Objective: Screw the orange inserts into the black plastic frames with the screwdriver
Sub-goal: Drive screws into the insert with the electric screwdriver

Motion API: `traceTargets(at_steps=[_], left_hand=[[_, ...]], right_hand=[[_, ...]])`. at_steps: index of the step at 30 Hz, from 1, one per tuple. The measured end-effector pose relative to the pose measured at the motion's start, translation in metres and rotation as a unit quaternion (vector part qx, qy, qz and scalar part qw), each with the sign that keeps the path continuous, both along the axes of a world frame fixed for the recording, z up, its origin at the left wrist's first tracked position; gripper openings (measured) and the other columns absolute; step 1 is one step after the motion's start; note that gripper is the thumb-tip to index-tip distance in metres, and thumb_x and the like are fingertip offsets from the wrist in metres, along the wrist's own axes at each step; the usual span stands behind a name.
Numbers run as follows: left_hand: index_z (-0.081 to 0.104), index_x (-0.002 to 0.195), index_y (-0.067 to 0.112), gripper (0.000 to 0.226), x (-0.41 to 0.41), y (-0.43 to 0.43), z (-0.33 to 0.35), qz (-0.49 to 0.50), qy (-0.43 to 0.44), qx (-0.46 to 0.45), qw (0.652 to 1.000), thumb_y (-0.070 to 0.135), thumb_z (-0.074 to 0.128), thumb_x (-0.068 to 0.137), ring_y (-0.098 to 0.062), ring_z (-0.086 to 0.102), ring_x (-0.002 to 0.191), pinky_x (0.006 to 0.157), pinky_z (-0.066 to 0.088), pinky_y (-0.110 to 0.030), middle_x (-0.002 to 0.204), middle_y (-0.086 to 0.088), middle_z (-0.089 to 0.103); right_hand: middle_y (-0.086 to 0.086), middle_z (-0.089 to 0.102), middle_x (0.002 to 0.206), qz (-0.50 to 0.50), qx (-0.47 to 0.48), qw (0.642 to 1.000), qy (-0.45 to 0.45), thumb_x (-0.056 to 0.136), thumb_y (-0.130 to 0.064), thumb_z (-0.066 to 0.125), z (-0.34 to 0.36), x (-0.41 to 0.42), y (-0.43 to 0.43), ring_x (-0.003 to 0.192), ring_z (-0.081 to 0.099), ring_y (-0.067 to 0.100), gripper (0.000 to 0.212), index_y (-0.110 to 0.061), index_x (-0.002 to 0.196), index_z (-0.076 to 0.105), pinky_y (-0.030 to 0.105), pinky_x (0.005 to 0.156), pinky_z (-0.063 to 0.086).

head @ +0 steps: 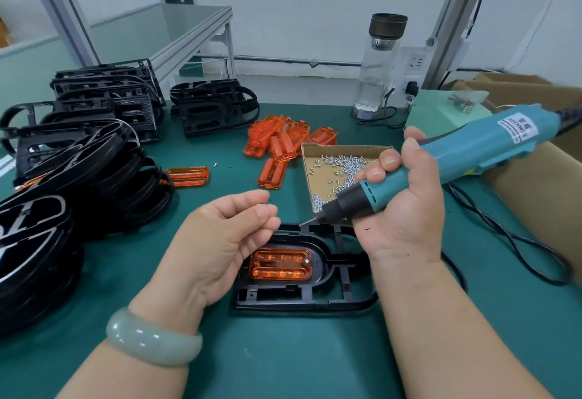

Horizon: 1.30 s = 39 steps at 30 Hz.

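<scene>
Above the black frame (315,301), right hand (406,209) grips screwdriver (472,153), left hand (220,241) pinches screw (260,205).

This is an assembly station in a small factory or workshop. The workbench (283,361) is covered with a green mat and framed by aluminium profile posts (456,21), and a second bench (195,21) of the same build stands behind its far left corner. Production parts lie in batches: black plastic frames (104,99) and glossy oval badges (31,241) stacked along the left edge, and loose orange inserts (283,137) piled mid-bench. A cardboard tray (346,147) holds bulk screws (343,161). An electric screwdriver (472,150) trails a cable, wall sockets (414,63) sit behind the far edge, and cardboard boxes (535,90) stand at the right.
</scene>
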State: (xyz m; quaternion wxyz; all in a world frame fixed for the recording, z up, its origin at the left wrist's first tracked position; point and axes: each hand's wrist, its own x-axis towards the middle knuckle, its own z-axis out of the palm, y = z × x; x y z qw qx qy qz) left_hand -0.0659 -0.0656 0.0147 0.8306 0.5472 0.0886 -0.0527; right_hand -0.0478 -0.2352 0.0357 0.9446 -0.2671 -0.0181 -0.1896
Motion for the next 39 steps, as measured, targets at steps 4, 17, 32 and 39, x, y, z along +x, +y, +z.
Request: traceTargets(at_steps=[4, 17, 32, 39], left_hand=[[0.066, 0.077, 0.010, 0.018, -0.002, -0.002, 0.001, -0.011, -0.014, 0.005, 1.000, 0.006, 0.070, 0.060, -0.015, 0.069, 0.062, 0.052, 0.053, -0.017, 0.071, -0.010, 0.071], [0.074, 0.080, 0.019, 0.015, -0.005, -0.009, -0.006, -0.050, -0.036, 0.122, 0.991, 0.016, 0.061, 0.088, -0.005, 0.062, 0.055, 0.042, 0.042, -0.013, 0.075, -0.003, 0.073], [0.075, 0.070, 0.022, 0.021, -0.009, -0.013, -0.005, -0.065, -0.113, 0.236, 0.963, 0.034, 0.064, 0.084, -0.002, 0.045, 0.043, 0.046, 0.034, -0.007, 0.050, 0.000, 0.057], [0.074, 0.069, 0.021, 0.022, -0.010, -0.013, -0.003, -0.076, -0.115, 0.242, 0.960, 0.033, 0.064, 0.084, 0.003, 0.050, 0.045, 0.047, 0.034, -0.005, 0.049, 0.000, 0.055]], right_hand=[[-0.006, 0.047, 0.059, -0.005, 0.012, 1.000, 0.006, 0.096, -0.014, 0.049, 0.001, 0.000, 0.001, 0.047, 0.044, 0.008, 0.009, -0.021, 0.095, 0.055, 0.020, 0.056, 0.043], [-0.009, 0.048, 0.059, -0.009, 0.036, 0.999, 0.016, 0.096, -0.017, 0.050, 0.002, 0.001, -0.001, 0.047, 0.045, 0.006, 0.007, -0.023, 0.094, 0.055, 0.021, 0.057, 0.042], [-0.009, 0.047, 0.058, -0.015, 0.052, 0.998, 0.037, 0.097, -0.020, 0.052, 0.001, 0.000, 0.002, 0.046, 0.045, 0.005, 0.003, -0.022, 0.096, 0.051, 0.021, 0.056, 0.044], [-0.010, 0.047, 0.057, -0.014, 0.055, 0.998, 0.038, 0.096, -0.019, 0.052, 0.001, 0.000, 0.004, 0.046, 0.045, 0.005, 0.005, -0.022, 0.093, 0.050, 0.020, 0.055, 0.045]])
